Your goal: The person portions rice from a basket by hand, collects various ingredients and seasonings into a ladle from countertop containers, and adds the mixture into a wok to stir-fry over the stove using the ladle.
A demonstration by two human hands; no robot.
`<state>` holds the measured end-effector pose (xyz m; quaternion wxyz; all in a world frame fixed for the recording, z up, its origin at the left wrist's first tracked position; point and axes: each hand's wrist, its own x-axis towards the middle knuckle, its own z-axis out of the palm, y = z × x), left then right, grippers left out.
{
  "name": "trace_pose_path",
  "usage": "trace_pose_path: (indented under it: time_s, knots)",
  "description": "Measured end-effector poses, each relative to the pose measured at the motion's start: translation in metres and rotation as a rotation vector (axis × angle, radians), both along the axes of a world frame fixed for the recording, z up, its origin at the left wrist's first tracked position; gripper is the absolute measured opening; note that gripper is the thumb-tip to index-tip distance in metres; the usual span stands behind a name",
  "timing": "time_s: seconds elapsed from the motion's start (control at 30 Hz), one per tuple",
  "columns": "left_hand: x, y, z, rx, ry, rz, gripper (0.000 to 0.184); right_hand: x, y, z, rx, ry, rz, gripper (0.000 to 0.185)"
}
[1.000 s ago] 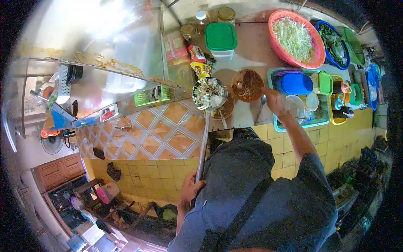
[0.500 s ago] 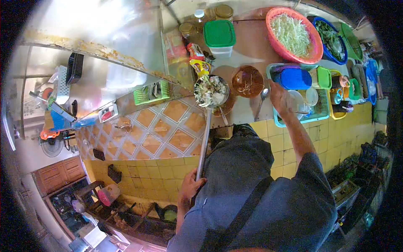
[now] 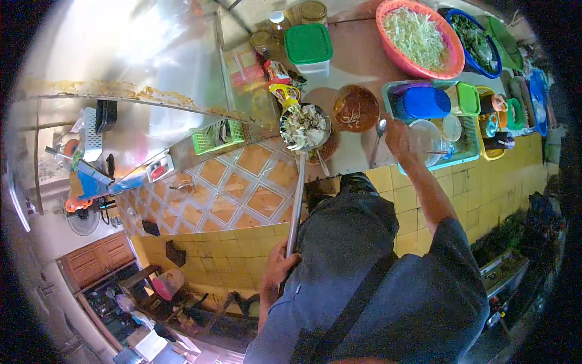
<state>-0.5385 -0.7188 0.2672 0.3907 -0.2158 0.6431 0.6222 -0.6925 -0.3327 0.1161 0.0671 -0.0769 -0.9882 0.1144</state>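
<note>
My left hand (image 3: 280, 267) is closed around the long metal handle of a ladle (image 3: 298, 206). Its round bowl is heaped with pale shredded vegetable and whitish chunks (image 3: 305, 125). Partly beneath it is a bowl of brown sauce (image 3: 330, 147) with a utensil handle sticking out. A second bowl of reddish-brown sauce (image 3: 356, 108) with pale shreds stands just right of the ladle. My right hand (image 3: 400, 138) is beside this bowl, fingers drawn together near a metal spoon (image 3: 381, 127). Whether the fingers hold anything is hidden.
A pink basin of shredded cabbage (image 3: 421, 43) and a blue basin of leafy greens (image 3: 476, 48) stand at the back right. A turquoise crate (image 3: 470, 158) holds lidded tubs. A green-lidded container (image 3: 308, 43) stands behind the ladle. A metal panel (image 3: 151, 54) fills the upper left.
The view has shifted slightly, so the counter items appear higher. My right hand has moved a little left toward the sauce bowl. My left hand keeps its hold on the ladle.
</note>
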Motion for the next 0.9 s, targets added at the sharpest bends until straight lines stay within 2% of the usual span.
trace_pose_path:
  time_s: [0.03,0.1,0.17,0.2,0.33,0.43,0.5,0.53,0.6,0.7,0.9]
  knots:
    - [-0.002,0.002,0.003,-0.004,-0.018,0.003,0.05,0.0,-0.006,0.011,-0.002,-0.002,-0.003,0.015]
    - [0.001,0.0,-0.005,0.06,-0.004,0.034,0.05,0.0,-0.016,0.028,-0.012,-0.262,-0.051,0.013]
    - [0.003,0.001,-0.007,0.124,0.009,0.066,0.049,0.007,-0.013,-0.01,-0.011,-0.18,-0.064,0.017]
    - [0.002,0.003,-0.006,0.072,0.029,0.053,0.049,0.006,-0.017,-0.008,-0.007,-0.095,-0.078,0.023]
    - [-0.01,0.021,0.026,0.018,-0.018,0.104,0.049,0.0,-0.02,0.007,-0.189,-0.225,-0.004,0.021]
    - [0.0,0.016,0.006,0.009,0.031,0.145,0.047,0.001,-0.018,-0.006,-0.315,-0.285,0.044,0.017]
    - [-0.002,0.017,0.009,-0.004,0.001,0.125,0.046,0.0,-0.019,-0.009,-1.154,-0.53,-0.272,0.016]
    - [-0.006,0.02,0.014,-0.015,-0.027,0.107,0.045,0.0,-0.02,-0.006,-1.154,-0.53,-0.274,0.016]
    - [-0.009,0.024,0.019,-0.022,-0.013,0.104,0.044,0.001,-0.023,0.005,-1.358,-0.561,-0.368,0.017]
    - [-0.007,0.018,0.01,-0.039,0.02,0.096,0.044,0.006,-0.026,0.018,-1.512,-0.527,-0.457,0.019]
    - [-0.008,0.013,0.001,-0.054,0.057,0.037,0.043,0.013,-0.026,0.009,-1.689,-0.507,-0.5,0.02]
